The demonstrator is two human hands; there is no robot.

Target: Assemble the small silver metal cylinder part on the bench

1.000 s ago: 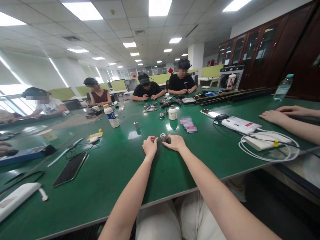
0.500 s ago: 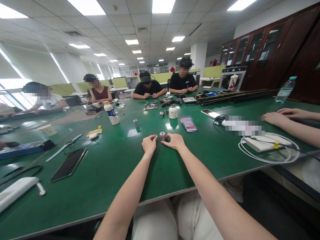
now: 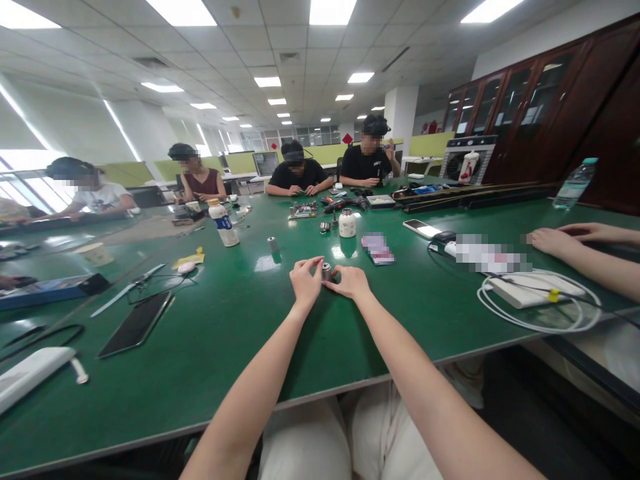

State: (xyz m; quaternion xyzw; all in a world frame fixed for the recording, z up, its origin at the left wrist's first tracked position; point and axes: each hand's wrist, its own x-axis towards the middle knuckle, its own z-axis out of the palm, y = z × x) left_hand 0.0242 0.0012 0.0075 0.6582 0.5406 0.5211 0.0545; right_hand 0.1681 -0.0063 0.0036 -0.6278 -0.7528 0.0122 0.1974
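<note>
A small silvery metal cylinder point(image 3: 327, 271) stands upright on the green table point(image 3: 240, 320) between my hands. My right hand point(image 3: 353, 283) grips it from the right, with the thumb low and the fingers behind. My left hand point(image 3: 306, 280) is at its upper left edge, thumb and forefinger pinched together close to the top. Anything in that pinch is too small to make out. A second, similar metal cylinder point(image 3: 273, 244) stands farther off to the left.
Beyond my hands are a white jar point(image 3: 347, 223), a blurred-out phone point(image 3: 378, 249) and a labelled bottle point(image 3: 223, 225). A dark tablet point(image 3: 136, 325) lies left. Coiled white cable point(image 3: 483, 303) and another person's hands point(image 3: 555, 241) are at the right. Several people sit around the table.
My left hand has moved up and right, bringing its fingertips to the cylinder's top edge. My right hand stays at the cylinder. Across the table, one person has raised a hand.
</note>
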